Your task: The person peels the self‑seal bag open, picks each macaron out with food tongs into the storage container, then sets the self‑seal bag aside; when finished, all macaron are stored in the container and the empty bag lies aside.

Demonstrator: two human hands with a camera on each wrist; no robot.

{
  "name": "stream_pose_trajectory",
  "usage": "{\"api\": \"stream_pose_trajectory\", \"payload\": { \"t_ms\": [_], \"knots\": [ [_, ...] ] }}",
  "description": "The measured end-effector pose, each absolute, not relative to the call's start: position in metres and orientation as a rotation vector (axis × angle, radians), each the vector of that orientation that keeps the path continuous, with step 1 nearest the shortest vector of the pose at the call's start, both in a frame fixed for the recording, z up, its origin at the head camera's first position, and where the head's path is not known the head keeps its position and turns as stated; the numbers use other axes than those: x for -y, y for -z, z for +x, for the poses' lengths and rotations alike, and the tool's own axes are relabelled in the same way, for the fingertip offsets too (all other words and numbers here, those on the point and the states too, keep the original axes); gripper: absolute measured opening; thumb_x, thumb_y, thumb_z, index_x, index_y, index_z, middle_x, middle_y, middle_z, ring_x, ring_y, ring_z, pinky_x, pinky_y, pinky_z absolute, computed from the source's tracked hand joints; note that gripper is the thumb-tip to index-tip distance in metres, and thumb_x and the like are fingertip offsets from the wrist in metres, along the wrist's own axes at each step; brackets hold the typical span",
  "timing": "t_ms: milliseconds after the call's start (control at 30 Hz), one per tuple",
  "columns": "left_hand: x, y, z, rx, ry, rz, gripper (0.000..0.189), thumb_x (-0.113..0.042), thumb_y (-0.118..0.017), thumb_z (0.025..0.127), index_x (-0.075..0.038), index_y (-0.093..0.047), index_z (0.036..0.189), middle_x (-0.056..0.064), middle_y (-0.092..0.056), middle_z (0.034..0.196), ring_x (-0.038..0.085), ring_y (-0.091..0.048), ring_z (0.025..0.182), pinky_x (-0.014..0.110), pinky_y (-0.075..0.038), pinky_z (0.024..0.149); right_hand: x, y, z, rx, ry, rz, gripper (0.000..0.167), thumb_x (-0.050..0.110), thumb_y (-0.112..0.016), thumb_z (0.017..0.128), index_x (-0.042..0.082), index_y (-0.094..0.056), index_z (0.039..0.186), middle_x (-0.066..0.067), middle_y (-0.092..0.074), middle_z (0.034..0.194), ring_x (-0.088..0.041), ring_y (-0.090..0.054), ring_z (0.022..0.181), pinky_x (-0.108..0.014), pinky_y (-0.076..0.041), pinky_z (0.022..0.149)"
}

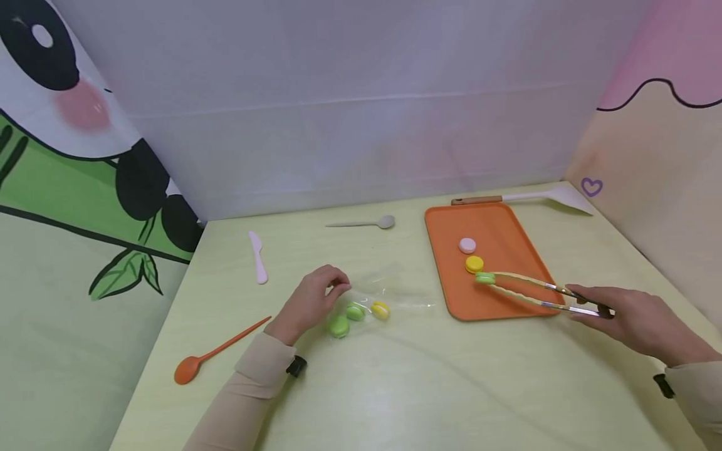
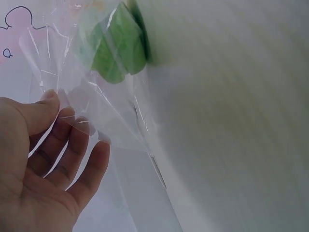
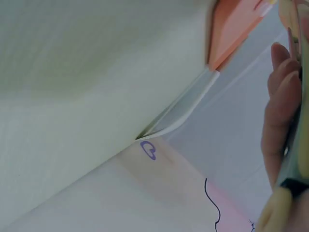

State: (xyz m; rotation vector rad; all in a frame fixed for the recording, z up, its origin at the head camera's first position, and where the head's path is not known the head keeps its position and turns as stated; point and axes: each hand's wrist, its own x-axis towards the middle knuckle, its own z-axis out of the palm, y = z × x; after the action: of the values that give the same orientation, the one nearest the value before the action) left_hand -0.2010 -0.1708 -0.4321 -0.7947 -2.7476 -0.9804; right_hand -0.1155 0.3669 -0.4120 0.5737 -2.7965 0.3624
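My left hand (image 1: 313, 300) pinches the edge of a clear plastic bag (image 1: 397, 299) lying on the table. Inside the bag are two green macarons (image 1: 339, 326) and a yellow macaron (image 1: 380, 310). The left wrist view shows thumb and fingertips on the thin film, with green macarons (image 2: 118, 48) blurred behind it. With my right hand (image 1: 648, 321) I grip a pair of tongs (image 1: 549, 306). Their tips hold a green macaron (image 1: 484, 277) over the orange tray (image 1: 457, 294); whether it touches the tray I cannot tell. A pink macaron (image 1: 467, 245) and another yellow macaron (image 1: 474, 264) sit on the tray.
Behind the tray lies a white spatula (image 1: 541, 195) with a wooden handle. A grey spoon (image 1: 385, 222) is at the back, a pink knife (image 1: 257, 258) at the left, and an orange spoon (image 1: 188, 369) near the left front. Fabric walls border the table.
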Motion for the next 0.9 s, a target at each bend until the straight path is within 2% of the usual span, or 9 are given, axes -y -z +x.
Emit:
{"api": "stream_pose_trajectory", "payload": {
  "t_ms": [67,167,233,300,367,433,900],
  "knots": [
    [0.171,0.432,-0.201,2.75,0.977,-0.794,0.005,-0.015,-0.069,0.095,-0.011,-0.068,0.098,-0.004,-0.063,0.094,0.014,-0.061,0.091,0.037,-0.054,0.085,-0.37,0.417,-0.117,2.74,-0.324,0.602,0.05,0.023,-0.087,0.074,0.018,-0.072,0.12,0.022,-0.054,0.077,0.008,-0.038,0.062,-0.02,-0.032,0.05],
    [0.171,0.432,-0.2,2.745,0.983,-0.795,0.005,-0.015,-0.069,0.095,-0.011,-0.068,0.098,-0.004,-0.063,0.094,0.014,-0.061,0.091,0.037,-0.054,0.085,-0.372,0.422,-0.12,2.674,-0.251,0.65,0.054,0.023,-0.087,0.073,0.02,-0.07,0.123,0.012,-0.066,0.081,0.005,-0.046,0.059,-0.022,-0.034,0.046],
    [0.172,0.432,-0.2,2.737,0.988,-0.8,0.005,-0.015,-0.069,0.095,-0.01,-0.068,0.098,-0.003,-0.063,0.094,0.014,-0.061,0.09,0.037,-0.054,0.085,-0.372,0.425,-0.122,2.616,-0.212,0.699,0.048,0.034,-0.081,0.081,0.02,-0.069,0.125,0.001,-0.074,0.091,-0.003,-0.056,0.06,-0.023,-0.036,0.043],
    [0.172,0.432,-0.199,2.732,0.993,-0.799,0.005,-0.015,-0.069,0.095,-0.01,-0.068,0.097,-0.003,-0.063,0.093,0.014,-0.062,0.09,0.037,-0.054,0.085,-0.372,0.427,-0.124,2.543,-0.174,0.745,0.045,0.05,-0.066,0.093,0.018,-0.069,0.124,-0.007,-0.075,0.098,-0.014,-0.064,0.061,-0.025,-0.036,0.04],
    [0.172,0.432,-0.199,2.727,0.989,-0.8,0.005,-0.015,-0.069,0.095,-0.01,-0.068,0.097,-0.003,-0.063,0.093,0.014,-0.062,0.09,0.037,-0.055,0.084,-0.371,0.428,-0.125,2.477,-0.144,0.776,0.056,0.062,-0.046,0.099,0.017,-0.07,0.122,-0.009,-0.075,0.099,-0.022,-0.067,0.064,-0.026,-0.035,0.037],
    [0.172,0.433,-0.199,2.721,0.985,-0.803,0.005,-0.014,-0.069,0.095,-0.01,-0.068,0.097,-0.003,-0.063,0.093,0.014,-0.062,0.09,0.037,-0.055,0.084,-0.37,0.43,-0.126,2.426,-0.122,0.793,0.069,0.066,-0.028,0.101,0.015,-0.071,0.119,-0.009,-0.075,0.097,-0.025,-0.069,0.066,-0.027,-0.034,0.036],
    [0.171,0.436,-0.201,2.698,0.981,-0.837,0.006,-0.015,-0.068,0.096,-0.01,-0.068,0.097,-0.003,-0.063,0.093,0.013,-0.061,0.09,0.035,-0.055,0.083,-0.377,0.422,-0.117,2.355,-0.043,0.829,0.068,0.065,-0.028,0.102,0.013,-0.069,0.121,-0.008,-0.075,0.096,-0.024,-0.07,0.069,-0.027,-0.036,0.037]
  ]
}}
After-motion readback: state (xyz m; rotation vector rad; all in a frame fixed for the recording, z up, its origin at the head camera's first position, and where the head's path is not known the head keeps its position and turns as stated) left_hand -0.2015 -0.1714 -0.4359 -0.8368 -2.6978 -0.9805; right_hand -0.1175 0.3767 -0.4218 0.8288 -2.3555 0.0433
